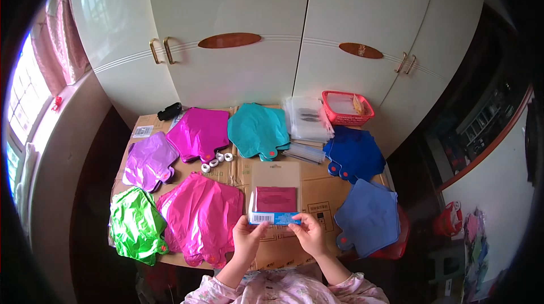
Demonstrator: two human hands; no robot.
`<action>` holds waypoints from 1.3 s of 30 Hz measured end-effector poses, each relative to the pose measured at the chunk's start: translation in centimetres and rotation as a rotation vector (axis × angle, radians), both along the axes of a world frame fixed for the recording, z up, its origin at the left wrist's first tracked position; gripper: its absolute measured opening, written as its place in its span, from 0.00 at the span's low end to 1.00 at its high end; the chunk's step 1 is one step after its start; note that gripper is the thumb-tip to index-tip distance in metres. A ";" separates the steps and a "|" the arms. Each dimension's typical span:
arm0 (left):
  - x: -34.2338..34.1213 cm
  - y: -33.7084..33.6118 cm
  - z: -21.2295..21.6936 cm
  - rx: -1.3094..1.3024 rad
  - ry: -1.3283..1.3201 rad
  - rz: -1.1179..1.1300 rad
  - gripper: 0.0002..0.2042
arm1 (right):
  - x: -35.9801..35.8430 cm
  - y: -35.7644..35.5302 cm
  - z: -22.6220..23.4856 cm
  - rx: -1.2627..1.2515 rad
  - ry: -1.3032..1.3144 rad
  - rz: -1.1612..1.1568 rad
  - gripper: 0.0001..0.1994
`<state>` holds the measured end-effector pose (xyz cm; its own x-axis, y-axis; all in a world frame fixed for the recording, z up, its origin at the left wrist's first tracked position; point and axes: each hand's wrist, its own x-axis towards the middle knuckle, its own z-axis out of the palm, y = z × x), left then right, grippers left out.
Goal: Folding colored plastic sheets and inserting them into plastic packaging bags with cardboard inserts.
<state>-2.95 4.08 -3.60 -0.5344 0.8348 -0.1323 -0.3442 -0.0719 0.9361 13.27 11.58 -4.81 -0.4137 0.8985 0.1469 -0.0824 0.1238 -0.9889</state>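
Note:
Both my hands grip the lower edge of a clear plastic packet (276, 175) with a hang hole at its top. Inside it sits a folded dark pink piece (276, 198), and a blue card strip (283, 218) with a barcode runs along the bottom. My left hand (248, 240) pinches the strip's left end, thumb in front. At the right end, my right hand (310, 235) closes its thumb and fingers on the same edge. A pile of shiny pink foil balloons (201, 216) lies just left of my left hand. Greyish-blue flat foil balloons (368, 219) lie to the right.
Cardboard covers the table (317, 190). Around it lie green (136, 224), lilac (148, 159), magenta (199, 133), teal (259, 129) and dark blue foil balloons (356, 154). White ribbon rolls (213, 163), clear bags (306, 117), thin sticks (306, 153) and a red basket (348, 118) stand among them.

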 end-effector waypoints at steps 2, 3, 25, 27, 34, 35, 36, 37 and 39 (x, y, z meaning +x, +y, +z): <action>0.5 -0.2 -0.1 -0.083 0.296 0.037 0.21 | 0.5 0.1 -0.3 -0.065 -0.038 0.034 0.09; 0.6 -0.2 0.3 -0.097 0.637 0.094 0.25 | 0.8 0.1 -0.4 -0.065 -0.082 0.036 0.09; 0.1 1.0 -1.6 0.100 1.897 -0.231 0.12 | 1.1 19.2 3.8 0.674 -0.862 -0.084 0.07; 0.3 1.4 -0.9 -0.008 1.851 -0.380 0.10 | 0.8 23.2 3.6 0.766 -0.930 -0.042 0.09; -0.4 1.7 -0.3 0.065 1.846 -0.357 0.09 | -2.4 25.2 1.4 0.755 -1.230 0.000 0.08; -0.5 1.8 -0.2 0.041 1.828 -0.402 0.10 | -2.7 25.3 1.5 0.722 -1.237 -0.008 0.07; -0.5 1.9 -0.3 0.018 1.808 -0.453 0.11 | -2.8 25.3 1.5 0.683 -1.245 -0.017 0.07; -0.6 2.0 -0.3 0.016 1.816 -0.472 0.12 | -2.7 25.4 1.3 0.681 -1.242 -0.023 0.07; -0.8 2.2 -0.5 0.010 1.831 -0.509 0.14 | -2.8 25.5 1.5 0.678 -1.234 -0.033 0.07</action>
<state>-3.73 6.24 -4.08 0.2697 0.9333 0.2372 0.9443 -0.3045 0.1246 10.51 37.05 -3.27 -0.5727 0.8121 0.1121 0.7941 0.5835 -0.1700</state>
